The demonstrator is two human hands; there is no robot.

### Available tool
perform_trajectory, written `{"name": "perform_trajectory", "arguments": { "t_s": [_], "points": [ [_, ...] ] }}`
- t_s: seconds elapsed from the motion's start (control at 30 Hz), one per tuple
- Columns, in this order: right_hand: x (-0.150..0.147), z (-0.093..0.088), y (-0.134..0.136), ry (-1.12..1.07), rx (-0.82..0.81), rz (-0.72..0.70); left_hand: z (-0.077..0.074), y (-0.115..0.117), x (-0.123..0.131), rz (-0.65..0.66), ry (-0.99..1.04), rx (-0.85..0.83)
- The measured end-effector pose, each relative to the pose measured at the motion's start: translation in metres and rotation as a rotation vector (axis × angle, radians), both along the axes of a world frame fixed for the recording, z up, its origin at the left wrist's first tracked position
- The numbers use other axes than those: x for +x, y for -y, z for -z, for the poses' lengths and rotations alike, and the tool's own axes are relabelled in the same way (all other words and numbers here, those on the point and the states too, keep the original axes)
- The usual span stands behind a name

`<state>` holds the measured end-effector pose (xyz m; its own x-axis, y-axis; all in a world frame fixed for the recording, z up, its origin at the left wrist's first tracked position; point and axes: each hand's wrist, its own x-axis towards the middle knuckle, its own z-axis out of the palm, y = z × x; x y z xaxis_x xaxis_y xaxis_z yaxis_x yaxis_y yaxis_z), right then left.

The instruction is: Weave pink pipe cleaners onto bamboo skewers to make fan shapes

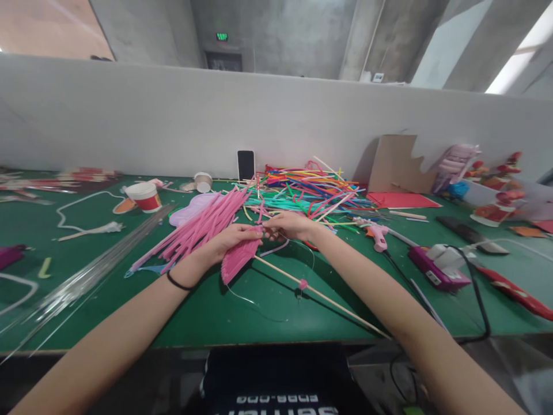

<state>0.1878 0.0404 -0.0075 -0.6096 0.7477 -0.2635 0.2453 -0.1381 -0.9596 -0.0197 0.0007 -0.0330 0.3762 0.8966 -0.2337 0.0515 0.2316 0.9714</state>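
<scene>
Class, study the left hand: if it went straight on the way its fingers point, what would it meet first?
The left hand, holding the pink piece, would probably meet the right hand first; whether they already touch is hard to tell.

Pink piece [237, 259]: a ribbed, fan-like panel, gripped at its upper end by the left hand [233, 239], tilts downward over the green surface [194, 323].
Pale stick [341, 308]: slender and straight, it slants from beside the panel toward the near right.
Pink tuft [303, 284]: small, it sits partway along the stick.
Fine wire [246, 300]: curls from the panel's lower end.
</scene>
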Motion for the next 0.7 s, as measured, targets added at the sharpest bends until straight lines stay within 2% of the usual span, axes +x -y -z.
{"name": "perform_trajectory", "arguments": {
  "t_s": [0.1,0.27,0.7],
  "points": [
    [0.001,0.005,0.002,-0.042,-0.053,0.033,0.0,-0.001,0.0,0.022,-0.016,-0.002],
    [0.0,0.001,0.005,-0.046,-0.081,0.087,-0.003,0.001,0.001,0.022,-0.048,-0.012],
    [-0.005,0.014,-0.001,0.014,0.028,0.061,-0.005,0.002,0.002,0.037,-0.042,-0.014]
  ]
}}
